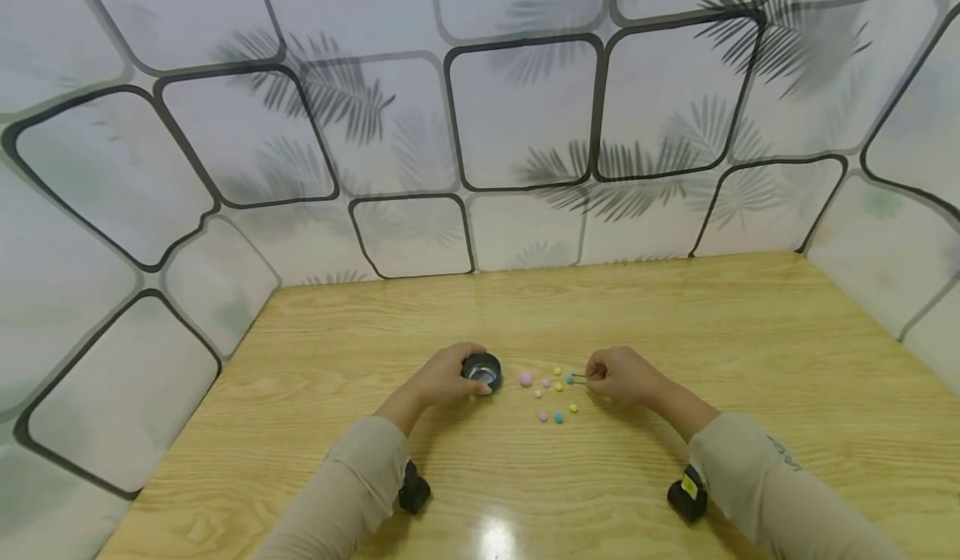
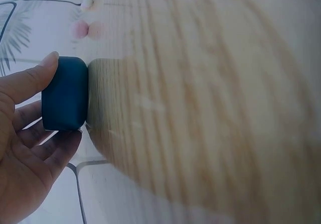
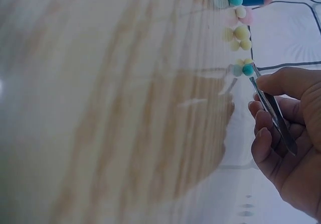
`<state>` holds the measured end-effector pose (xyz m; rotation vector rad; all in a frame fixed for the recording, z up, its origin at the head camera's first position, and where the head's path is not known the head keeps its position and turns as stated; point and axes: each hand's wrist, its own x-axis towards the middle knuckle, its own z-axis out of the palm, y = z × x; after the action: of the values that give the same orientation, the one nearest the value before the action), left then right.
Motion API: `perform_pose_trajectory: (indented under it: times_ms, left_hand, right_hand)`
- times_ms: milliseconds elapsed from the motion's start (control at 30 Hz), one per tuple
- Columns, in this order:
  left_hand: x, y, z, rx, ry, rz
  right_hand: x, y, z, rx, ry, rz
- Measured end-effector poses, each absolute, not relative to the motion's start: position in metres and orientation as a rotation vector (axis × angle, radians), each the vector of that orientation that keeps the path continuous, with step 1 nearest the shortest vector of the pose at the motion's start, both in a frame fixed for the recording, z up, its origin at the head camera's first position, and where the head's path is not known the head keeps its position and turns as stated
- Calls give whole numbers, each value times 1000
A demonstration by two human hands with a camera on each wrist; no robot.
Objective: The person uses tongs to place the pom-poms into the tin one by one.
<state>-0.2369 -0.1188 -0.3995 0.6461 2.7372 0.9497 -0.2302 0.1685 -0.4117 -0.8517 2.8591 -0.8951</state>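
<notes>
A small dark blue bowl [image 1: 482,369] stands on the wooden table [image 1: 750,335]; my left hand [image 1: 448,377] grips its side, thumb on top of the bowl [image 2: 65,93] in the left wrist view. My right hand [image 1: 626,375] holds metal tweezers [image 3: 273,108] whose tips meet a teal ball [image 3: 247,69], the same teal ball [image 1: 570,380] lying just left of that hand. Several small pastel balls lie between the hands: a larger pink ball [image 1: 526,378], yellow ones [image 1: 558,371], another teal ball [image 1: 558,417].
Patterned panels [image 1: 525,110] wall the table at the back and both sides. A black wrist camera [image 1: 413,488] sits under the left sleeve and another black wrist camera [image 1: 687,493] under the right. Bare wood stretches right of the hands.
</notes>
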Motion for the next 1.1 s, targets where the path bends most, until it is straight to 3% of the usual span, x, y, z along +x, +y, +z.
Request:
perform_pose_trajectory:
  times_ms: [1100]
  left_hand:
    - [-236, -120, -399, 638, 2731, 934]
  right_hand:
    - [-226, 165, -411, -795, 2855, -973]
